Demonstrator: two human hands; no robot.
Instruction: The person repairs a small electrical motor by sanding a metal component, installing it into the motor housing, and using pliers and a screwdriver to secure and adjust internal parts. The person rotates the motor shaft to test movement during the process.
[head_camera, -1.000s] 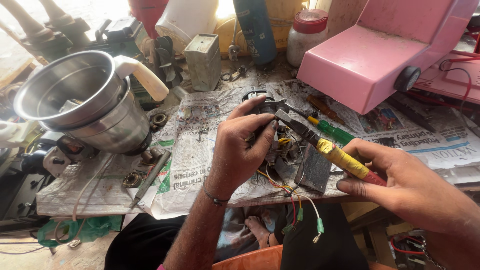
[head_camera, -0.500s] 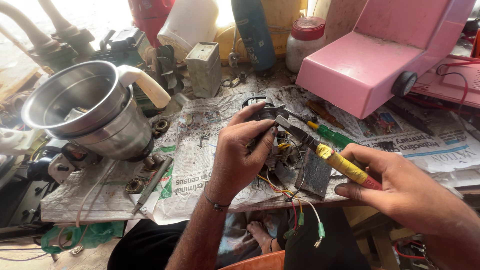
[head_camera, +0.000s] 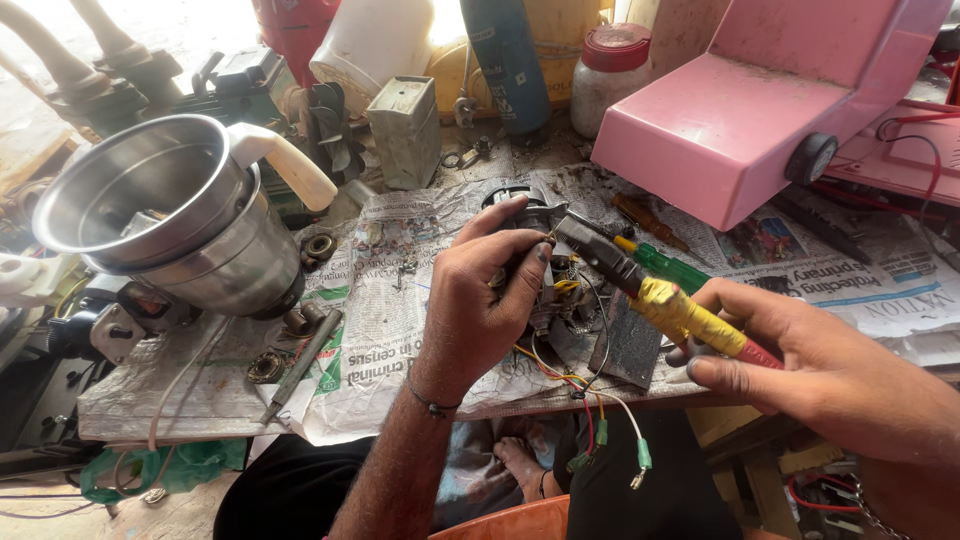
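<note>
My left hand (head_camera: 480, 300) grips a small electric motor assembly (head_camera: 545, 260) that rests on newspaper (head_camera: 390, 300) at the middle of the bench. Coloured wires (head_camera: 590, 410) with green connectors hang from it over the bench edge. My right hand (head_camera: 820, 375) holds pliers (head_camera: 650, 290) with yellow and red taped handles. The plier jaws touch the top of the motor, next to my left fingers.
A steel mixer jar (head_camera: 160, 215) with a white handle stands at the left. A pink appliance housing (head_camera: 760, 110) sits at the back right. A green-handled screwdriver (head_camera: 665, 262), a grey metal box (head_camera: 405, 130), bearings (head_camera: 265, 367) and a punch (head_camera: 300, 365) lie on the paper.
The view has shifted slightly. Both hands stay in nearly the same place, the pliers still at the motor.
</note>
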